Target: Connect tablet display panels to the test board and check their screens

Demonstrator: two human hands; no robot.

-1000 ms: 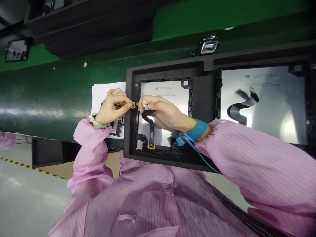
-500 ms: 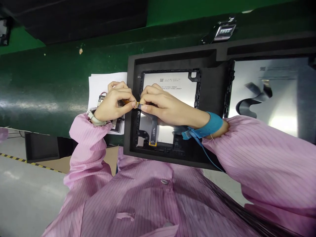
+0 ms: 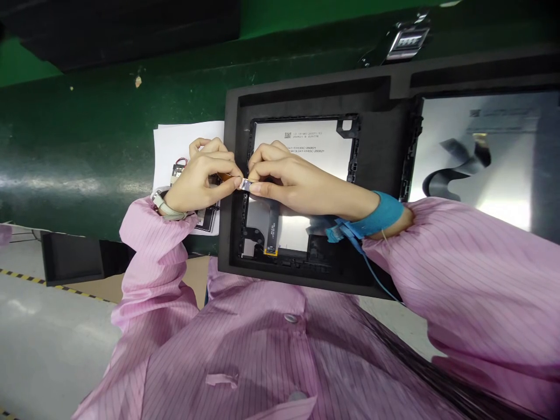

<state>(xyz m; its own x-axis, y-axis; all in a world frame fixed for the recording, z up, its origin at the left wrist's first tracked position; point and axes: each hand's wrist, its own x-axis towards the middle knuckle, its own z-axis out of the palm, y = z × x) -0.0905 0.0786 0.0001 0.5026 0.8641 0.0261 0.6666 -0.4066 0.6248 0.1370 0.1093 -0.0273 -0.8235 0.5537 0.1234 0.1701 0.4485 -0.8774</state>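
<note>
My left hand (image 3: 203, 178) is closed in a pinch on an orange flex cable (image 3: 226, 177) at the left edge of the foam tray. Opposite it, my right hand (image 3: 284, 178) pinches the end of a dark ribbon cable (image 3: 272, 230). Between the fingertips sits a small pale connector (image 3: 245, 184), where the two cable ends meet; whether they are joined is too small to tell. Below my right hand lies a display panel (image 3: 301, 233) with a black frame and printed codes. A circuit board (image 3: 178, 172) with red wires is partly hidden behind my left hand.
The black foam tray (image 3: 371, 157) holds a second panel (image 3: 503, 175) with a curled dark ribbon cable (image 3: 459, 169) on the right. White paper sheets (image 3: 168, 140) lie under the circuit board on the green bench (image 3: 87, 140). A metal latch (image 3: 408, 42) is at the back. A blue wrist strap cord (image 3: 371, 271) trails from my right wrist.
Both hands keep their pinch at nearly the same spot. The connector between the fingertips has tilted slightly and shows more of its pale face. The whole view has shifted a little.
</note>
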